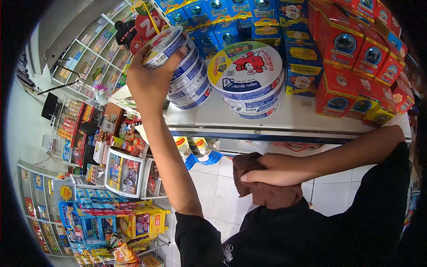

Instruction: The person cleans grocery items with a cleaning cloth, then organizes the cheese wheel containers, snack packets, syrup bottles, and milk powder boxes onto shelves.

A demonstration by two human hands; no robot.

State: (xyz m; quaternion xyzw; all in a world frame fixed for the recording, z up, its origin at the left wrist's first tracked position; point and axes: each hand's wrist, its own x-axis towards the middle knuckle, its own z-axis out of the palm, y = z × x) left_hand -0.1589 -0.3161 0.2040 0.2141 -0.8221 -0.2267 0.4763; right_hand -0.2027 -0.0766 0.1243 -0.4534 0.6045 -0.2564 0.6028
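Note:
My left hand grips the top round cheese box of the left stack, thumb and fingers around its rim. That box looks slightly tilted and shifted on the several boxes below it. Beside it stands a second stack of round cheese boxes, its white, yellow and blue lid showing a red cow. My right hand is closed on a brown cloth, held bunched in front of the shelf edge, below the shelf top.
The white shelf also bears blue boxes at the back and stacked red boxes at the right. Blue-and-white packets hang under the front edge. A candy rack and a small display case stand at the left.

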